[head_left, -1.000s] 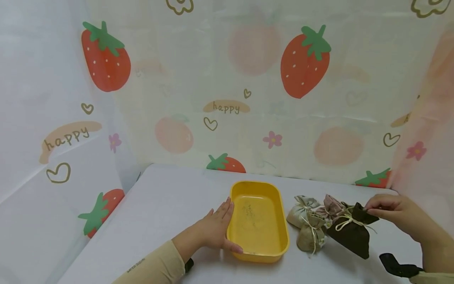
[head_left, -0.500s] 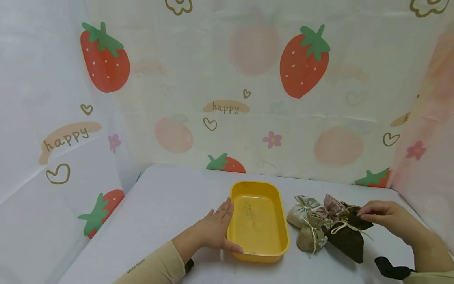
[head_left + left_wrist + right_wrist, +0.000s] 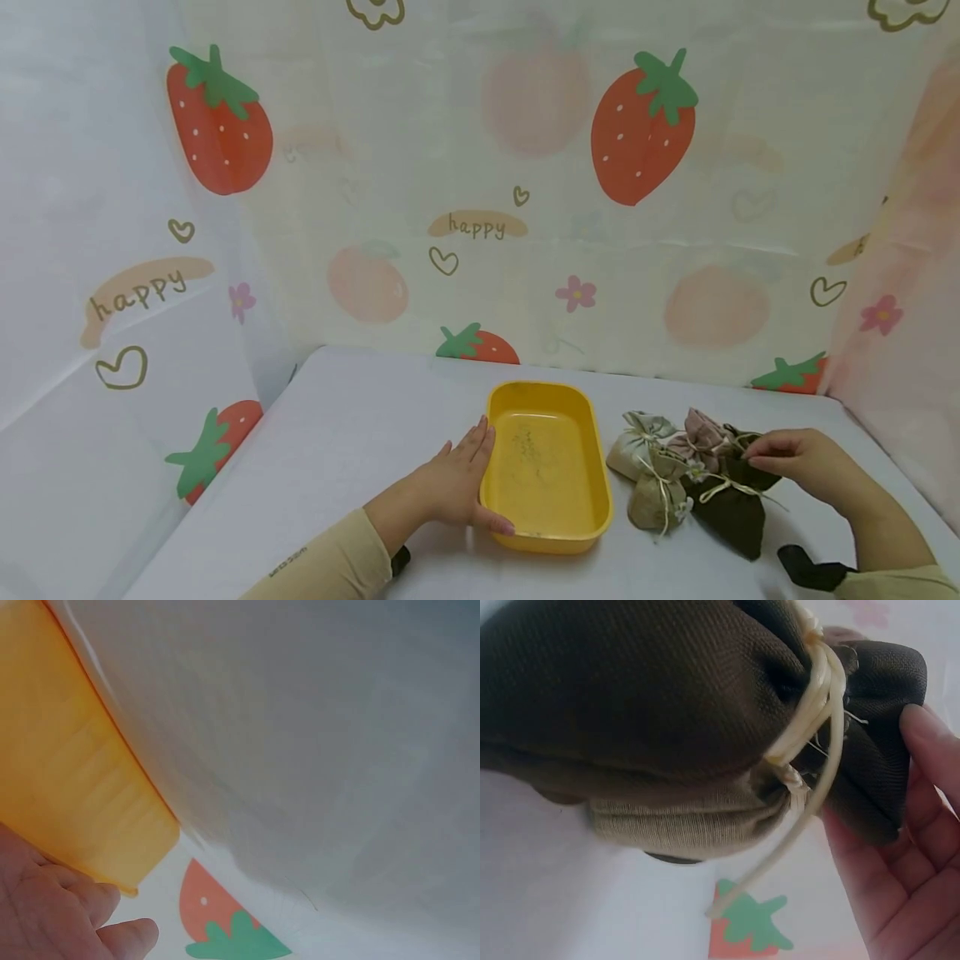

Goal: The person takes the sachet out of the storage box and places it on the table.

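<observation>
My right hand (image 3: pixel 813 467) pinches the gathered top of a dark brown drawstring pouch (image 3: pixel 727 521), tied with a cream cord. In the right wrist view, the thumb and fingers hold this pouch (image 3: pixel 630 697) by its cloth end beyond the cord, and a greyish-tan pouch (image 3: pixel 697 825) shows behind it. On the left, my left hand (image 3: pixel 453 487) rests along the side of a yellow plastic tray (image 3: pixel 551 546), fingers straight, thumb at its near corner. The left wrist view shows the tray's ribbed outer wall (image 3: pixel 90 765) beside the fingers. Nothing lies inside the tray.
Between tray and dark pouch sit a cream pouch (image 3: pixel 626 458), a tan pouch (image 3: pixel 648 504) and a pink pouch (image 3: pixel 703 429), bunched together. All stand on a white-covered table (image 3: pixel 375 417). A strawberry-print curtain (image 3: pixel 450 125) hangs behind.
My right hand has moved left and a little lower with the dark brown pouch, bringing it closer against the other pouches. The left hand and tray have stayed put.
</observation>
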A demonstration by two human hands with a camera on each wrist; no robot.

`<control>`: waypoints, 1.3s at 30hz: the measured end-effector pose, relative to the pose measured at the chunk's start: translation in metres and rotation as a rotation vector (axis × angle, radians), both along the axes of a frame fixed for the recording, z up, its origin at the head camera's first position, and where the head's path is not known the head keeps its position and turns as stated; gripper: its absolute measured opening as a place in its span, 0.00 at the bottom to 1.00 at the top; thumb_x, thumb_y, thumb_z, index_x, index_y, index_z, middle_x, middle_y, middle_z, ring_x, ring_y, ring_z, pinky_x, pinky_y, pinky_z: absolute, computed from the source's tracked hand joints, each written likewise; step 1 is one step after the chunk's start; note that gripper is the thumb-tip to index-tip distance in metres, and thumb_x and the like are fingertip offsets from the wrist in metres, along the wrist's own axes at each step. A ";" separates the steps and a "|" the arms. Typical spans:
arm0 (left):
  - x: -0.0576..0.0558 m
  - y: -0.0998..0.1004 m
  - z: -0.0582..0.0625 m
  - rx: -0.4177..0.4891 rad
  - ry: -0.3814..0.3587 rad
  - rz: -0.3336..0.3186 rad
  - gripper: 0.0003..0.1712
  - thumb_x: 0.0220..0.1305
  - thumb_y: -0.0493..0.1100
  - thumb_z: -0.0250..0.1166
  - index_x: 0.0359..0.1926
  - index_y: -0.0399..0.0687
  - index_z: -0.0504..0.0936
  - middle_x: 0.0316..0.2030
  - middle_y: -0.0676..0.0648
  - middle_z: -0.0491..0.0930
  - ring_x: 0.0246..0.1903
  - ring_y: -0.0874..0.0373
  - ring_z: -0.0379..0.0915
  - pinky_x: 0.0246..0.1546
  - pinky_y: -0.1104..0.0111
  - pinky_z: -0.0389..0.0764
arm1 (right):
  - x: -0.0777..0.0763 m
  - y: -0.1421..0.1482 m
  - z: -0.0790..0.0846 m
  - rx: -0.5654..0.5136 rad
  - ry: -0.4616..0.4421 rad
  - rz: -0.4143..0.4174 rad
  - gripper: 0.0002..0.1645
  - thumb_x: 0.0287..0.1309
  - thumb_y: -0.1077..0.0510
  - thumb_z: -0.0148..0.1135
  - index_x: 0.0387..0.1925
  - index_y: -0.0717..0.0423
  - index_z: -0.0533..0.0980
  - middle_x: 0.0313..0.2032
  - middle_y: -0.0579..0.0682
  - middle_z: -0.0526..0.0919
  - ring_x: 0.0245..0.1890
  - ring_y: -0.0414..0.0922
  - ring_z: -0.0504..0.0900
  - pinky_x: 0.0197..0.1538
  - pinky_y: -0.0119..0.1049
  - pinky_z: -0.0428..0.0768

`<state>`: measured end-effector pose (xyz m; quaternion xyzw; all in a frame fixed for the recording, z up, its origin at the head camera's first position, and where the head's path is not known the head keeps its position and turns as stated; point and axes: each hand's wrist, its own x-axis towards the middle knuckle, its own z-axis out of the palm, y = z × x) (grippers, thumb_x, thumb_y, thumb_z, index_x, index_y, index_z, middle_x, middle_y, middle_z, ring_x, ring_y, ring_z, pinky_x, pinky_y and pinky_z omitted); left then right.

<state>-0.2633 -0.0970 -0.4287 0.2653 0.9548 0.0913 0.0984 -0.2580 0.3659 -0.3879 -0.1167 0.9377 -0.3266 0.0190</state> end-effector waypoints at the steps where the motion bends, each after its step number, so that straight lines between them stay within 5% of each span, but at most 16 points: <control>1: 0.000 0.000 0.000 0.002 -0.001 -0.001 0.76 0.32 0.85 0.52 0.71 0.42 0.36 0.71 0.44 0.29 0.70 0.55 0.30 0.64 0.50 0.49 | 0.000 0.001 0.000 -0.004 -0.004 0.002 0.10 0.55 0.57 0.62 0.34 0.62 0.80 0.34 0.49 0.82 0.31 0.31 0.75 0.33 0.33 0.75; 11: -0.001 -0.001 0.001 0.003 0.002 -0.002 0.76 0.31 0.85 0.51 0.71 0.42 0.36 0.71 0.44 0.30 0.70 0.55 0.31 0.64 0.50 0.50 | 0.002 0.011 0.010 -0.028 0.030 -0.025 0.14 0.58 0.54 0.60 0.37 0.61 0.80 0.34 0.43 0.83 0.34 0.30 0.76 0.35 0.31 0.74; 24: 0.000 0.001 0.002 0.002 -0.019 0.015 0.76 0.30 0.85 0.52 0.71 0.43 0.36 0.71 0.45 0.29 0.70 0.55 0.31 0.64 0.51 0.49 | 0.002 0.003 0.026 -0.097 0.056 0.025 0.14 0.60 0.57 0.57 0.40 0.66 0.77 0.33 0.48 0.84 0.34 0.35 0.79 0.36 0.27 0.73; 34: 0.001 0.001 0.004 0.006 -0.024 0.016 0.76 0.31 0.84 0.53 0.71 0.42 0.37 0.71 0.45 0.30 0.70 0.55 0.30 0.64 0.51 0.48 | 0.000 -0.024 0.037 -0.118 0.252 -0.004 0.16 0.59 0.55 0.59 0.46 0.60 0.77 0.38 0.33 0.80 0.37 0.24 0.74 0.36 0.20 0.71; 36: 0.000 0.001 0.004 0.001 -0.018 0.015 0.76 0.31 0.85 0.52 0.71 0.42 0.37 0.71 0.44 0.31 0.70 0.54 0.30 0.64 0.50 0.48 | -0.001 -0.032 0.039 -0.090 0.276 -0.027 0.20 0.61 0.53 0.57 0.51 0.58 0.75 0.40 0.38 0.81 0.38 0.25 0.74 0.36 0.22 0.72; 39: 0.000 0.001 0.004 -0.014 -0.010 0.018 0.77 0.29 0.86 0.50 0.71 0.42 0.38 0.71 0.44 0.32 0.70 0.53 0.31 0.64 0.50 0.49 | -0.003 -0.045 0.042 -0.029 0.315 -0.053 0.28 0.62 0.50 0.55 0.61 0.56 0.67 0.47 0.54 0.80 0.44 0.40 0.78 0.43 0.39 0.76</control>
